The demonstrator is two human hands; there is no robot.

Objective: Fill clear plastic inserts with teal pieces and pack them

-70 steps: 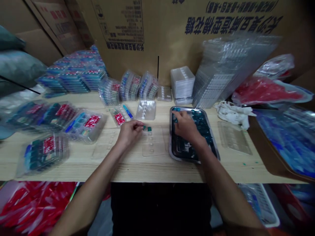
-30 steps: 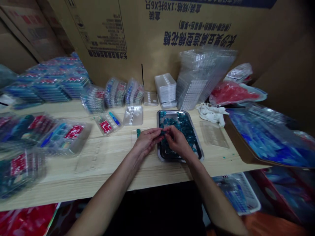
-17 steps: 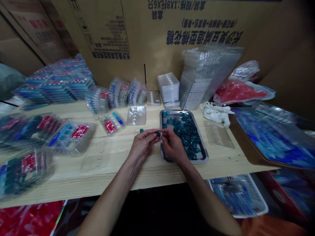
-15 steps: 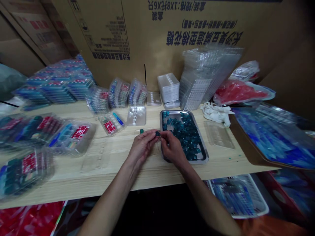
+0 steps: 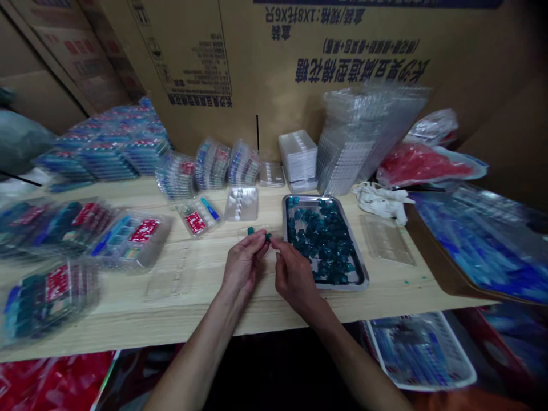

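My left hand (image 5: 242,265) and my right hand (image 5: 293,277) meet at the fingertips over the wooden table, just left of a metal tray (image 5: 362,268) filled with several small teal pieces (image 5: 325,237). A small teal piece (image 5: 268,236) is pinched where the fingertips touch; which hand bears it is hard to tell. Another teal piece (image 5: 250,231) sits just beyond, in a clear plastic blister tray (image 5: 261,251) that lies flat under my hands and is mostly hidden by them.
Packed blister packs with red labels (image 5: 137,237) lie at left, with stacks behind (image 5: 107,151). Empty clear trays stand stacked at the back (image 5: 363,137). A white cloth (image 5: 381,200), a loose clear tray (image 5: 387,240) and red and blue bags lie at right. Cardboard boxes form the back wall.
My right hand left the metal tray and came left to meet my left hand; both hands now work a teal piece over the clear blister tray. The camera view shifted slightly.
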